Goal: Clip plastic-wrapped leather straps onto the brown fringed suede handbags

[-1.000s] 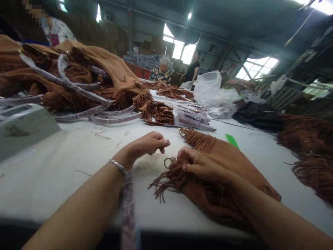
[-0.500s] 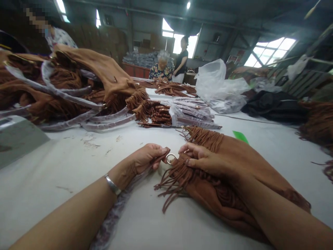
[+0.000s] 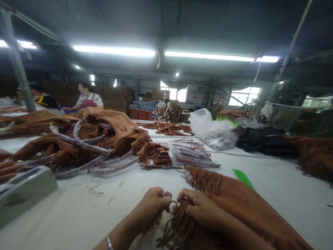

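My left hand (image 3: 152, 206) pinches the end of a brown leather strap (image 3: 168, 194), whose lower length hangs beneath my wrist. Right beside that strap end is a metal ring (image 3: 173, 207); whether the strap passes through it I cannot tell. My right hand (image 3: 201, 208) is closed on the fringed corner of a brown suede bag (image 3: 244, 208), close to the ring. Loose fringe (image 3: 178, 224) spills below my right fingers. The bag lies across the white table (image 3: 85, 215), its lower part partly hidden by my right forearm.
Brown fringed bags with plastic-wrapped straps (image 3: 125, 126) pile up at left. Wrapped straps (image 3: 192, 152) lie stacked ahead, near a white plastic bag (image 3: 201, 121) and black cloth (image 3: 265, 140). A grey box-like object (image 3: 31, 194) stands at left. Several people work farther back.
The view has tilted up, so my hands appear lower in the picture. My left hand has brought the strap end closer to the ring. My right hand keeps hold of the bag.
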Motion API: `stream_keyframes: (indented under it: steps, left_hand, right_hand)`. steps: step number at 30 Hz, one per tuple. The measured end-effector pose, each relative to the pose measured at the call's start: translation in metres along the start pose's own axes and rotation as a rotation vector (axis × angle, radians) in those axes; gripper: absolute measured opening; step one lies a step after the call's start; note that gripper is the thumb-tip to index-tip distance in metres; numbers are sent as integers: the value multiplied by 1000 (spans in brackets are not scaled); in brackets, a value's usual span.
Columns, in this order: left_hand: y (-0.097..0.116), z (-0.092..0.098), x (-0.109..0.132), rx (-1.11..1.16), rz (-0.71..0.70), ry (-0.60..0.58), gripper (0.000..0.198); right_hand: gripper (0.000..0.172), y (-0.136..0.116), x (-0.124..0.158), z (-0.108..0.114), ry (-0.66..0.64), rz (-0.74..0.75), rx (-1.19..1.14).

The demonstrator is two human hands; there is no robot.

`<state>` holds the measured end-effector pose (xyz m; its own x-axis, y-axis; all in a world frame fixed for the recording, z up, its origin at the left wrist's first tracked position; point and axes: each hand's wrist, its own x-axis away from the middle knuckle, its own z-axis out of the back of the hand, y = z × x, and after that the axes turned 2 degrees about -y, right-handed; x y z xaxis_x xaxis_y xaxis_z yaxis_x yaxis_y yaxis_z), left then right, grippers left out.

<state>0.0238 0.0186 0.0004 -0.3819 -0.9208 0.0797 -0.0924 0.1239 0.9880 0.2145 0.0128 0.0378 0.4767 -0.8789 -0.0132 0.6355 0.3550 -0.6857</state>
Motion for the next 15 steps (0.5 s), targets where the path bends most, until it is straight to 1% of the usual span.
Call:
stream_keyframes:
  steps: [4,7,11,13,15]
  left_hand:
    - [-1,-3,-2,-27,-49,69,24]
    - [-8,-3,-10,10,-120,134,23]
    - [-14,-1,-17,47,-171,112,21]
    - [-12,0,-16,39,-154,92,21]
    - [-9,0,-12,-23,-110,96,21]
  right_hand:
    - [21,-14,3,-4,36,-48,181]
    - [26,-23,7,-17,99,-37,331]
    - [32,-25,7,-42,138,15,512]
    - [32,-22,6,-50,203,13,513]
    - [33,-19,7,-55,260,27,498]
